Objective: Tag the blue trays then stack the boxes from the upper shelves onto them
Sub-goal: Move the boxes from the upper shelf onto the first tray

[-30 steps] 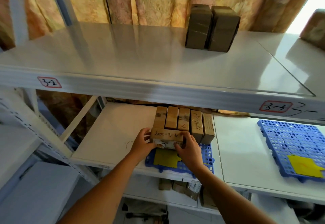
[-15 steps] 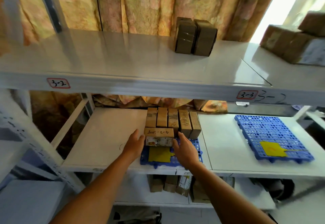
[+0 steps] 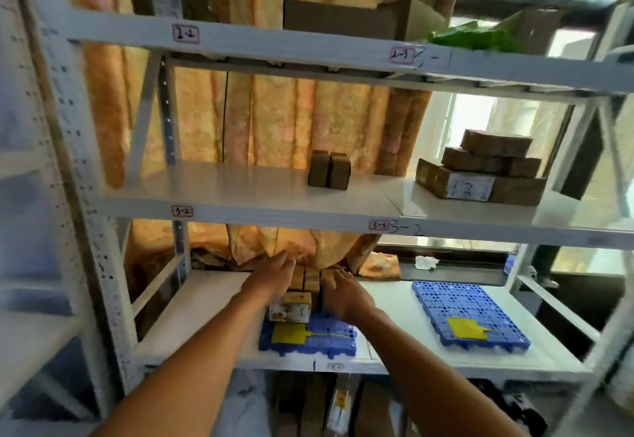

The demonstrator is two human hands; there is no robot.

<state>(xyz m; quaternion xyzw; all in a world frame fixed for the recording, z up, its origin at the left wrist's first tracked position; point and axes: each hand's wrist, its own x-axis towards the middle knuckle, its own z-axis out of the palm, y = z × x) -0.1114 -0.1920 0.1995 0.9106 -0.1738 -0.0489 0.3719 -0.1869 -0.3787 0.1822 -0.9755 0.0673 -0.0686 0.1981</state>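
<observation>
- The rack (image 3: 103, 265) holds everything; both grips reach onto its lower shelf (image 3: 206, 303).
- A curtain (image 3: 274, 121) hangs behind the rack, beyond the grips.
- A box stack (image 3: 480, 172) sits on the shelf above, up and right of the grips; two boxes (image 3: 329, 170) stand side by side straight above them.
- The left tray (image 3: 308, 337) lies just below the grips, with a yellow tag (image 3: 290, 333); a second tray (image 3: 470, 316) with its own tag (image 3: 463, 329) lies well right of them.
- The box row (image 3: 308, 279) stands on the left tray between the grips, with one box (image 3: 291, 306) in front.
- The left hand (image 3: 271, 277) lies spread, fingers straight against the row's left side.
- The right hand (image 3: 343, 294) lies flat against its right side, fingers extended.
</observation>
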